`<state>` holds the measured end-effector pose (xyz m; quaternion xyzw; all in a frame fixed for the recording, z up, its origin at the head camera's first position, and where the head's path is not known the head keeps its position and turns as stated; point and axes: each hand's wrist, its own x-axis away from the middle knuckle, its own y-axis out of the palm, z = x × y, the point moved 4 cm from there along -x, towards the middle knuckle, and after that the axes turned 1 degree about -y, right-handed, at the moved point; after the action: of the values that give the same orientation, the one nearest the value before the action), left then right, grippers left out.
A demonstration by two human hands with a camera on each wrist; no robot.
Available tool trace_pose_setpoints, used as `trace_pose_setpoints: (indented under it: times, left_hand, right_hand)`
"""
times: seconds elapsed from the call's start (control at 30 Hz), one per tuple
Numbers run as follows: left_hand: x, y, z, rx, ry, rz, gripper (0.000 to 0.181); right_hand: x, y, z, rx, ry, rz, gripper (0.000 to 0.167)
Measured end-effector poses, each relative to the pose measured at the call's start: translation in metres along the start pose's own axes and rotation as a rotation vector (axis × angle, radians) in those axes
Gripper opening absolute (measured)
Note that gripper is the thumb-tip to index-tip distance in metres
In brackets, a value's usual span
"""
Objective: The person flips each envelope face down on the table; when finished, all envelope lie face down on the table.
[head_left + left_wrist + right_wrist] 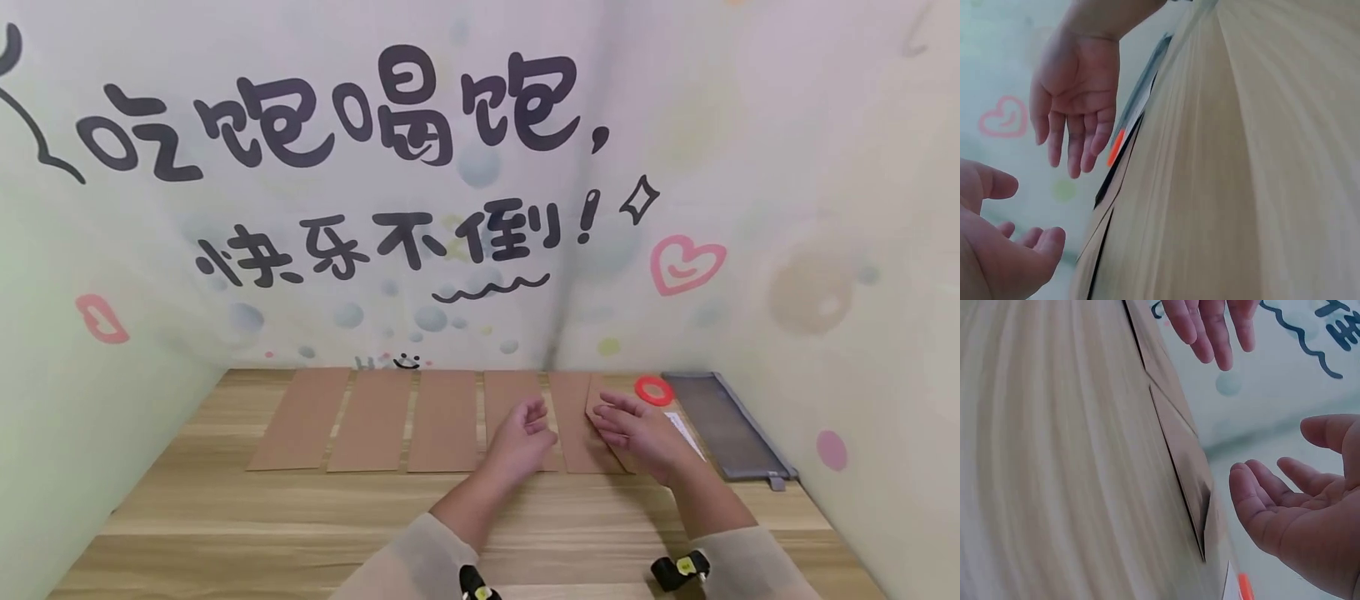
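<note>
Several flat brown cardboard pieces (444,421) lie in a row on the wooden table. My left hand (517,446) hovers above the cardboard piece (512,390) right of the row's middle, fingers loosely bent and holding nothing. To its right, my right hand (647,437) is held over a cardboard piece (572,417) near the row's right end, its fingers relaxed and its palm turned inward. Another cardboard piece (595,392) with a slanted edge overlaps there, partly hidden by that hand. In the right wrist view, a gap shows between the right hand (1310,506) and the cardboard (1179,456).
A red ring (654,391), perhaps a tape roll, lies right of the cardboard. Beside it are a white printed slip (686,435) and a grey mesh zip pouch (731,429). A printed cloth wall (480,333) stands behind the table (262,525), with side walls left and right.
</note>
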<state>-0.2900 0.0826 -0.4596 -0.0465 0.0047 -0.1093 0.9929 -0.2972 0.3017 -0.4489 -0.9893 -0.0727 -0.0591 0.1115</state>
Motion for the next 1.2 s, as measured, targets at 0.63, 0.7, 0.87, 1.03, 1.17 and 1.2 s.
trace_pose_setpoints:
  times: [0.63, 0.7, 0.87, 1.03, 1.17, 1.2]
  left_hand:
    - [-0.018, 0.047, 0.007, -0.182, -0.124, 0.016, 0.070]
    - [-0.019, 0.047, 0.006, -0.179, -0.135, 0.013, 0.069]
    - [-0.018, 0.047, 0.006, -0.161, -0.133, -0.004, 0.065]
    - [-0.016, 0.050, 0.007, -0.149, -0.110, -0.022, 0.063]
    - [-0.015, 0.054, 0.008, -0.100, -0.097, -0.028, 0.063]
    - [-0.015, 0.055, 0.008, -0.084, -0.095, -0.033, 0.063]
  right_hand:
    - [0.007, -0.045, 0.023, 0.076, 0.074, -0.028, 0.069]
    - [0.006, -0.045, 0.025, 0.063, 0.071, -0.033, 0.070]
    - [0.002, -0.044, 0.028, 0.033, 0.079, 0.009, 0.069]
    - [0.006, -0.047, 0.021, -0.031, 0.061, 0.054, 0.067]
    - [0.007, -0.048, 0.013, -0.068, 0.015, 0.032, 0.063]
    - [0.007, -0.048, 0.012, -0.080, 0.005, 0.027, 0.063]
